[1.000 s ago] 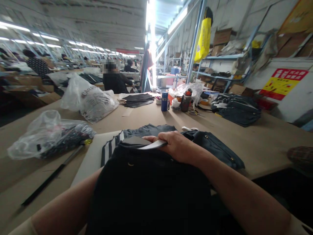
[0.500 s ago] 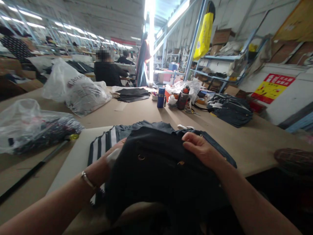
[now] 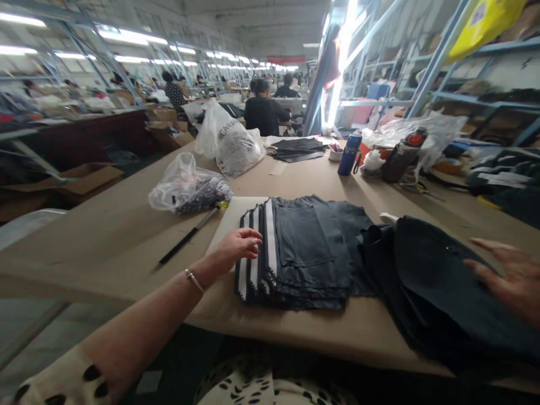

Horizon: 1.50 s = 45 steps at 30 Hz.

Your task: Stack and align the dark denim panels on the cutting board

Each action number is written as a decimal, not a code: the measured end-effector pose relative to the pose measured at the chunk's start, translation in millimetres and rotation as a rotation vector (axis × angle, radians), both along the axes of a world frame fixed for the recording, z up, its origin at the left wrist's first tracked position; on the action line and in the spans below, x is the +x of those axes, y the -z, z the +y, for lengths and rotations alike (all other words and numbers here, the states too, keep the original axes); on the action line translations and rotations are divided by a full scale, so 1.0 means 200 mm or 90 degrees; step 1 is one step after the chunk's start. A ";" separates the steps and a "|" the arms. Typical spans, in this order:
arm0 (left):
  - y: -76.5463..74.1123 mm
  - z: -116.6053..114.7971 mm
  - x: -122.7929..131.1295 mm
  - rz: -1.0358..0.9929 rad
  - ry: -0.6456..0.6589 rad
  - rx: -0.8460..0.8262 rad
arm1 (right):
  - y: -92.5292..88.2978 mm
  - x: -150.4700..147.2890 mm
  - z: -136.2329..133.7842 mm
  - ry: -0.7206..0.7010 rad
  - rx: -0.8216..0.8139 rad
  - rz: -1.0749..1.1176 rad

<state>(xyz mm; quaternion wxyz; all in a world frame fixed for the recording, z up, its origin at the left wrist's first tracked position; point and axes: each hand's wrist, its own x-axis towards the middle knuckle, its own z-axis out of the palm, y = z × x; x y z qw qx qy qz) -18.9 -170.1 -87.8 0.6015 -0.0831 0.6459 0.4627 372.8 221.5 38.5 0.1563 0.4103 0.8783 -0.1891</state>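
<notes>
At the left, a black rod with a yellow end (image 3: 189, 242) lay on the desk (image 3: 101, 247). Next came the left hand (image 3: 241, 248), fingers loosely bent and holding nothing visible, at the white-striped edge of the dark cloth stack (image 3: 307, 242); contact was unclear. The stack lay just rightward of it, longer side running left to right, nearer this hand. Further right lay a dark fabric pile (image 3: 439, 275), overlapping the stack's end, with the right hand (image 3: 512, 275) beyond, fingers spread, apparently gripping nothing.

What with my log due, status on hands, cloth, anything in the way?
Left hand open by striped edge of grey stack. Right hand open at dark fabric, contact unclear. Possible snag: dark fabric overlaps stack's right end.
</notes>
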 end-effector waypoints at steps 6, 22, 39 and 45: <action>0.04 0.03 0.04 -0.021 0.049 -0.043 | 0.37 -0.14 -0.54 -0.084 0.042 -0.330; 0.02 0.08 0.06 -0.061 0.026 -0.033 | 0.58 -1.37 -1.39 -0.015 -0.350 0.010; -0.03 0.18 0.09 -0.051 0.120 0.023 | 0.58 -1.11 -1.30 0.353 -0.607 0.229; -0.09 0.24 0.13 -0.074 0.118 0.043 | 0.42 -1.07 -1.36 0.430 -0.831 0.280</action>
